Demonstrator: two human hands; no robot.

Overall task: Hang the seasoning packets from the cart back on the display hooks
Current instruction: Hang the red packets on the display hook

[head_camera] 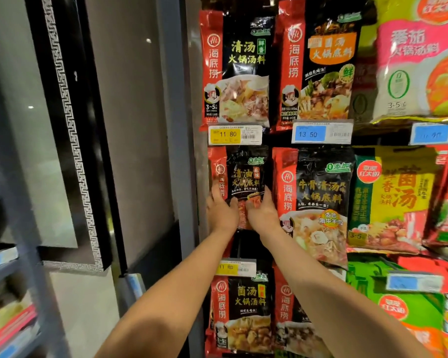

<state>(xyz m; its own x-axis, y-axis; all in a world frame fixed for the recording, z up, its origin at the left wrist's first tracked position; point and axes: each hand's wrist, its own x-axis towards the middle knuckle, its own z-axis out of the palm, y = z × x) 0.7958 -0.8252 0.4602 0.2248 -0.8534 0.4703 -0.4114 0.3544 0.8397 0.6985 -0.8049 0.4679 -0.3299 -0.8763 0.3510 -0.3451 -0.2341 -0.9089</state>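
A black and red seasoning packet [243,174] is up against the display in the middle row of the leftmost column, just below the yellow 11.80 price tag [234,135]. My left hand [221,210] grips its lower left edge, and my right hand [261,213] grips its lower right edge, thumbs on the front. The hook behind the packet's top is hidden. The cart is not in view.
Similar packets hang around it: one above [237,68], one to the right [318,200], one below [243,311]. Yellow, pink and green packets [396,197] fill the right side. A grey pillar [173,125] borders the display on the left; another shelf [8,293] stands at far left.
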